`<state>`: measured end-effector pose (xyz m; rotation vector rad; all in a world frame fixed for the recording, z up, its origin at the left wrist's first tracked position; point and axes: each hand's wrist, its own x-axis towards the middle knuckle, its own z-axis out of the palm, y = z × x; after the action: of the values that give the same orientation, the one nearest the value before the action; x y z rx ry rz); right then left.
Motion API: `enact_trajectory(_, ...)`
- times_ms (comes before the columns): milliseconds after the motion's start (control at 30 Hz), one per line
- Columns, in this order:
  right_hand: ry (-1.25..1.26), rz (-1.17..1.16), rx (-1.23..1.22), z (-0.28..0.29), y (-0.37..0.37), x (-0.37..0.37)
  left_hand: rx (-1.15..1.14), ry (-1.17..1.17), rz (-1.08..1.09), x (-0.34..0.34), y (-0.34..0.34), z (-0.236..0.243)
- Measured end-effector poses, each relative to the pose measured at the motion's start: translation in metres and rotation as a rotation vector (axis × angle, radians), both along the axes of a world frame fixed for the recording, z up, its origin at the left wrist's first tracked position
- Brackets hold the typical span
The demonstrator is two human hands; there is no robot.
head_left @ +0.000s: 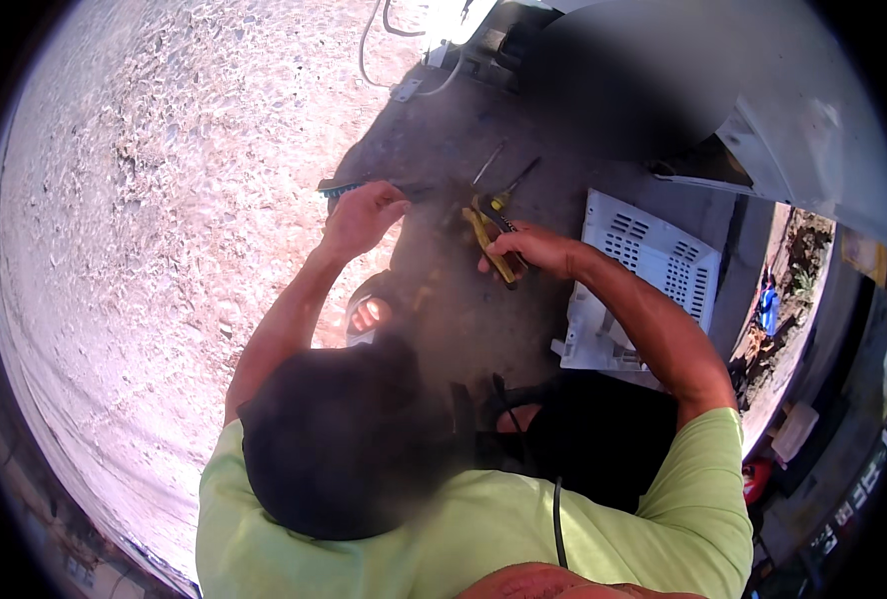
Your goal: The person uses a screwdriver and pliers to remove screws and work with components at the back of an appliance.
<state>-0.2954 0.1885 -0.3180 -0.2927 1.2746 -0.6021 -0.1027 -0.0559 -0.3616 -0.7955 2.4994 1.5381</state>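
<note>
A short brush with blue-green bristles and a dark back [341, 187] lies level across the dark, shaded patch of ground, its bristle end poking out to the left where the shade meets the sunlit gravel, the rest covered by the fingers closed over it. A little to its right, a pair of pliers with yellow-and-black grips [490, 243] lies slanted on the same dark ground, handles running down and to the right under the other hand's fingertips. Just above the pliers rest a yellow-handled screwdriver [508, 190], angled up to the right, and beside it a slim grey metal tool [487, 165], tilted the same way.
</note>
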Motion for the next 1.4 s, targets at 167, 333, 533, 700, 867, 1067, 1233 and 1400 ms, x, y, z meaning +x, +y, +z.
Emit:
enact_trajectory(167, 0.15, 0.08, 0.041, 0.012, 0.014, -0.034, -0.051, -0.045, 0.012, 0.001, 0.006, -0.004)
enact_trajectory(333, 0.203, -0.047, 0.154, 0.039, 0.058, -0.055, -0.11, -0.034, -0.102, -0.002, 0.006, -0.003)
enact_trajectory(533, 0.299, -0.098, 0.189, 0.045, 0.123, -0.075, -0.16, 0.078, -0.183, 0.0, 0.016, -0.01)
enact_trajectory(700, 0.257, -0.249, 0.179, 0.031, 0.156, -0.082, -0.191, -0.109, -0.237, -0.007, 0.021, 0.004)
enact_trajectory(867, 0.252, -0.301, 0.118, 0.031, 0.167, -0.087, -0.231, -0.153, -0.313, -0.047, 0.025, 0.059)
enact_trajectory(1067, 0.275, -0.335, 0.107, 0.008, 0.176, -0.097, -0.291, -0.029, -0.491, -0.13, 0.041, 0.15)
enact_trajectory(1233, 0.212, -0.394, 0.042, 0.006, 0.168, -0.108, -0.516, 0.046, -0.65, -0.191, 0.074, 0.205)
enact_trajectory(1400, 0.227, -0.456, 0.033, 0.024, 0.162, -0.114, -0.86, 0.429, -0.637, -0.228, 0.096, 0.195)
